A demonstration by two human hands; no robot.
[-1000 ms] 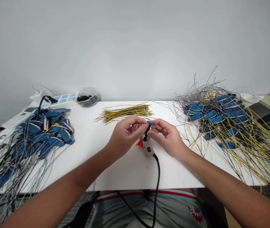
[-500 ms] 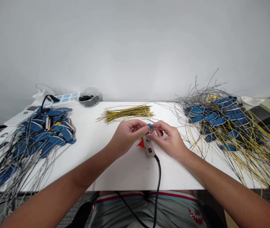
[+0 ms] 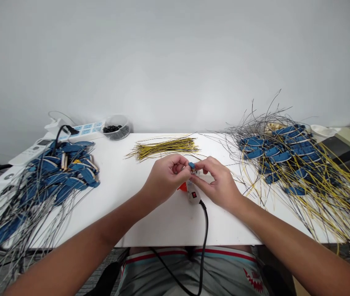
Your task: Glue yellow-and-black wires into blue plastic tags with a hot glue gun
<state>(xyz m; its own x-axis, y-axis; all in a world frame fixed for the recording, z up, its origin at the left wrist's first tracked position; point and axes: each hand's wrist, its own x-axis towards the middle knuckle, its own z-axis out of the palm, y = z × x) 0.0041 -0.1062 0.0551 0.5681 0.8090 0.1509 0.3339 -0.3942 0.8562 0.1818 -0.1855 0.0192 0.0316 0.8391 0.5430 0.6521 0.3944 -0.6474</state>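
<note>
My left hand (image 3: 165,179) and my right hand (image 3: 216,183) meet above the white table (image 3: 162,222), their fingertips pinching a small blue connector (image 3: 191,165) from both sides. Its metal end shows only as a small glint between my fingers. Just below my hands rests a white corded tool (image 3: 194,195) with a red switch and an orange tip (image 3: 182,187), partly hidden by them. Its black cord (image 3: 205,222) runs off over the table's front edge.
A bundle of yellow-and-black wires (image 3: 163,148) lies behind my hands. Heaps of blue connectors with trailing wires lie left (image 3: 61,168) and right (image 3: 273,152). Behind the left heap are a power strip (image 3: 85,130) and a bowl of small black parts (image 3: 116,128).
My hands have drawn closer together and lower over the white tool. The blue connector, upright earlier, now shows only as a small tip between my fingers.
</note>
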